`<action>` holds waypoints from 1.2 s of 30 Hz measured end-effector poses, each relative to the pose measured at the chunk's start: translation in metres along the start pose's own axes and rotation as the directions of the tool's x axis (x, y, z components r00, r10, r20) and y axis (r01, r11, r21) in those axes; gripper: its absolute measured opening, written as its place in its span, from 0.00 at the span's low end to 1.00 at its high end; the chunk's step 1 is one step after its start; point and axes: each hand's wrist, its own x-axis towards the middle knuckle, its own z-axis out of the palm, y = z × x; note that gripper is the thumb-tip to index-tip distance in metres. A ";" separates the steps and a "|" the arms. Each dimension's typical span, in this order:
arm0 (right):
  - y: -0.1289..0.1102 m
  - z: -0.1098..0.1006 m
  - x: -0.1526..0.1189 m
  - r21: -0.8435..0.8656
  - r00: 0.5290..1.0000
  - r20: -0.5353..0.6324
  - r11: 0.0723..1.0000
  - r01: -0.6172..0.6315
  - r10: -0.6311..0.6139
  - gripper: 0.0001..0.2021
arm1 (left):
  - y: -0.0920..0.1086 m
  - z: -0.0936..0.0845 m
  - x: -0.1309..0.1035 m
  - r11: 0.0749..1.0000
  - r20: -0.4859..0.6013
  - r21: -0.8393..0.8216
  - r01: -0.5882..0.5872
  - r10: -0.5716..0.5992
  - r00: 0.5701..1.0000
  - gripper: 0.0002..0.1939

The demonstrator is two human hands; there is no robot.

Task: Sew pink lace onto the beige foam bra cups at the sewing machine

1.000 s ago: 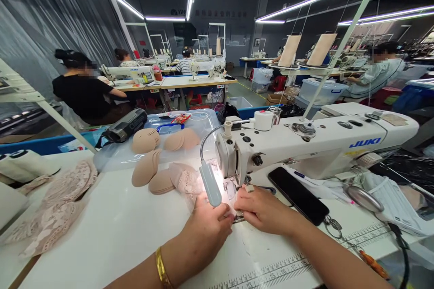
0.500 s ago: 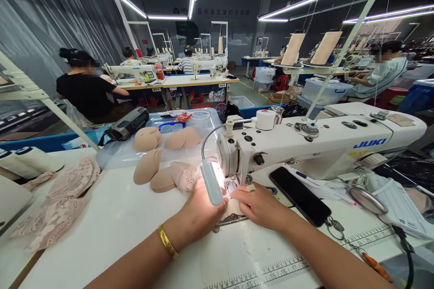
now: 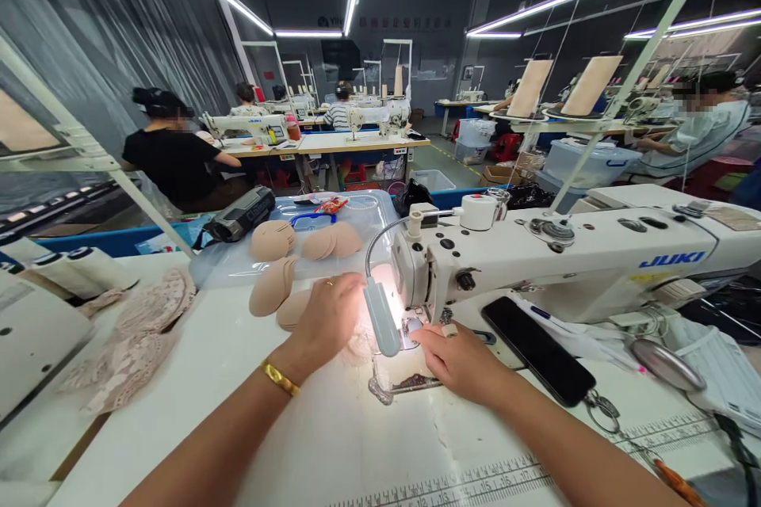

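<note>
My left hand (image 3: 333, 317) is over the table just left of the small grey lamp (image 3: 382, 318); its fingers are curled and blurred, and whether they hold anything is hidden. Below its fingertips lies a piece of beige lace (image 3: 358, 347). My right hand (image 3: 455, 356) rests on the bed of the white sewing machine (image 3: 505, 253), index finger stretched toward the needle area and the other fingers bent. No item shows in it. Stacks of beige oval pads (image 3: 272, 285) lie beyond my left hand.
A black phone (image 3: 538, 348) with a key ring lies right of my right hand. Lace cups (image 3: 151, 309) and thread cones (image 3: 65, 273) are at left. A clear plastic sheet (image 3: 229, 265) lies behind the pads. People sit at other machines.
My left hand has moved left and away from the needle area, off my right hand. The lace piece now lies lower, beside the lamp. The whole view has shifted slightly.
</note>
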 end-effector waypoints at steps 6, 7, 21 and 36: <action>0.000 -0.002 0.000 0.018 1.000 -0.005 1.000 0.012 -0.012 0.15 | 0.000 -0.022 -0.018 0.995 0.368 0.065 0.080 -0.098 0.925 0.06; 0.000 -0.002 0.000 0.012 1.000 -0.018 1.000 0.018 -0.017 0.14 | 0.006 -0.022 -0.021 0.999 0.385 0.027 0.042 -0.050 0.922 0.05; 0.005 -0.003 -0.004 0.036 0.997 -0.010 0.997 0.073 -0.072 0.11 | 0.066 -0.028 -0.045 0.999 0.366 -0.001 0.044 -0.041 0.930 0.07; 0.005 0.004 -0.002 0.093 0.988 0.016 0.984 0.150 -0.152 0.10 | 0.074 -0.003 -0.020 0.950 0.120 -0.309 -0.047 0.088 0.989 0.11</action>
